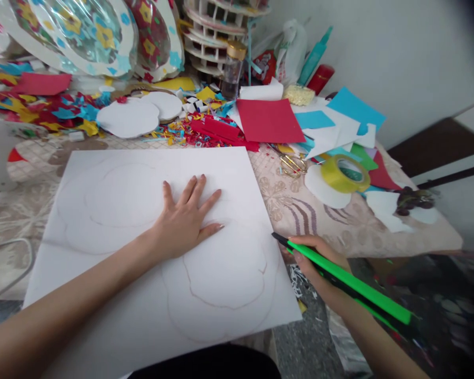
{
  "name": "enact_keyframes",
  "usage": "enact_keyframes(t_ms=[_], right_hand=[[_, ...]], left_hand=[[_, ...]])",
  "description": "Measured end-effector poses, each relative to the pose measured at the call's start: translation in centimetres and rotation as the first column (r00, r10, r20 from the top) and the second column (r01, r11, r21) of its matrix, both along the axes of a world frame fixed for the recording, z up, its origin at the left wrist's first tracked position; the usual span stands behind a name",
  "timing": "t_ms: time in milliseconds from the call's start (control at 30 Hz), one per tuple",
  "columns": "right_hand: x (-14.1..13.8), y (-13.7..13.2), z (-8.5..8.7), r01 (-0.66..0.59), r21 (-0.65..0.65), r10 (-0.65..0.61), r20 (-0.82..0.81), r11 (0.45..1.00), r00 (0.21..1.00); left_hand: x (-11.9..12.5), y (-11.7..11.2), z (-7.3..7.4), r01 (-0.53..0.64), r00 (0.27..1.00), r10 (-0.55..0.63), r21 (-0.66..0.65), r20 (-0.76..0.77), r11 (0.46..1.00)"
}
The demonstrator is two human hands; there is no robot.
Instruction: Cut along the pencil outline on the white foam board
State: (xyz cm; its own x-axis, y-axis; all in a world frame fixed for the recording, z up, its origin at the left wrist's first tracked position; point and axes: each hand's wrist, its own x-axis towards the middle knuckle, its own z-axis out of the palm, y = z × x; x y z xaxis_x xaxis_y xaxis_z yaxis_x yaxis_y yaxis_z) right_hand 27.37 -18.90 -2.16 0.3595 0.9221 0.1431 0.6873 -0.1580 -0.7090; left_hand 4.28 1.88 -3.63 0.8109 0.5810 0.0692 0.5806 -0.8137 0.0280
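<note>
A large white board [114, 295] lies before me with faint wavy outlines drawn on it, one inside another. My left hand [184, 218] rests flat on the board, fingers spread, between the two drawn shapes. My right hand [319, 266] grips a green-and-black utility knife [355, 287], its dark tip pointing left at the board's right edge. Whether the tip touches the board I cannot tell. The outline at the lower right [227, 307] is partly darker than the rest.
Behind the board lie coloured paper scraps [75, 108], white cut shapes [128, 117] and a red sheet [270, 121]. Gold-handled scissors [293, 166] and a yellow tape roll [345, 173] are at the right. A glass jar [232, 73] stands at the back. A cable [30, 258] curves at left.
</note>
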Motion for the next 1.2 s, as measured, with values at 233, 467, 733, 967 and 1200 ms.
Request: enact_keyframes(t_ms=[233,467,733,967,1200], right_hand=[[-2.4,-0.9,-0.1,0.137,0.053,-0.134,-0.064,0.989,0.989],[-2.3,-0.5,0.2,0.118,0.074,-0.113,-0.066,0.99,0.991],[1.6,1.9,2.6,-0.039,-0.062,0.038,-0.027,0.997,0.999],[1.1,0.6,2.5,-0.034,-0.008,0.034,0.024,0.999,0.999],[-0.7,-2.4,0.6,0.11,0.033,-0.107,-0.095,0.993,0.99]], left_hand=[[0.0,0.0,-0.1,0.0,1.0,-0.001,0.006,0.016,1.0],[0.0,-0.3,0.3,-0.014,1.0,0.014,-0.018,0.015,1.0],[0.7,-3.3,1.5,-0.164,0.986,0.163,-0.046,-0.027,0.985],[-1.2,-1.9,3.8,-0.145,0.987,0.141,-0.044,-0.075,0.989],[-3.7,4.7,3.6,-0.325,0.942,0.317,-0.072,-0.106,0.943]])
